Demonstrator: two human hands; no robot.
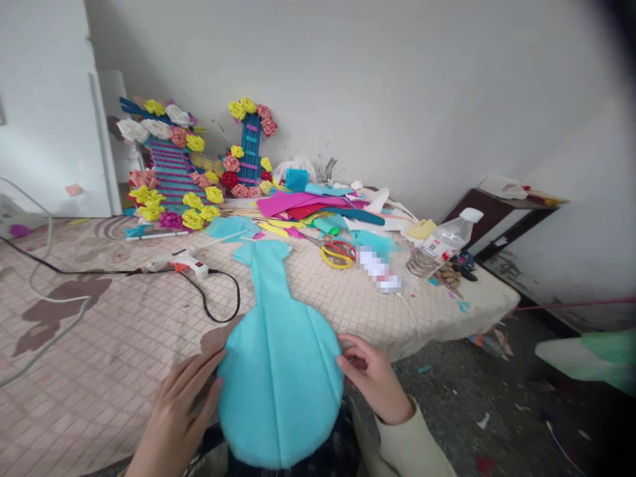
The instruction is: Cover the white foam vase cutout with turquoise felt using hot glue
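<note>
Cutout (281, 371) in turquoise, held two-handed!
Its round sides are gripped by left fingers (200, 369) and right fingers (356, 347), neck over the surface (124, 361).

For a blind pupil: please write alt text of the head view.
Left hand and right hand hold a turquoise flask-shaped piece by its sides; on the tablecloth lie a glue gun, scissors and coloured sheets, with flowered decorations behind.
</note>
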